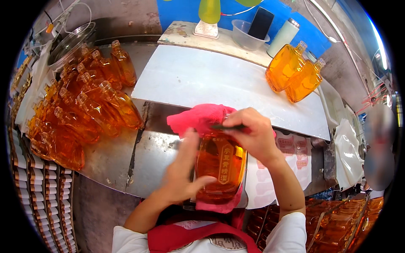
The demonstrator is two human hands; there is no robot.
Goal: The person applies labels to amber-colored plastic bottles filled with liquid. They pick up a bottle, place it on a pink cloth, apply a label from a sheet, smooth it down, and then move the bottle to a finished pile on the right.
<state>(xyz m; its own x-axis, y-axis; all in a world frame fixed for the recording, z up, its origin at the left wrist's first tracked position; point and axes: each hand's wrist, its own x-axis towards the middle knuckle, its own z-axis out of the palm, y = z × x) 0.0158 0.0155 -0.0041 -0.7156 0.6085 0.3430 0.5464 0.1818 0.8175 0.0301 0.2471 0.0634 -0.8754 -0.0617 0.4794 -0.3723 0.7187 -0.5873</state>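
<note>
A flat glass bottle [204,170] of amber liquid lies in front of me, its neck pointing away. A gold-edged label [226,164] is on its upper face. Pink cloth [196,118] shows beyond the neck and under the base. My right hand [253,130] is closed on a thin dark tool [228,127], held across the bottle near its neck; what kind of tool it is does not show clearly. Slightly blurred, my left hand [181,168] is at the bottle's left side with thumb and fingers apart. Whether it touches the glass is unclear.
Several filled bottles [90,107] crowd the bench on the left. Two more bottles [287,67] stand on a pale board [202,80] at the far right. A printed label sheet [274,189] lies right of my work. Behind are a plastic bowl [242,38], phone [260,23] and flask [283,38].
</note>
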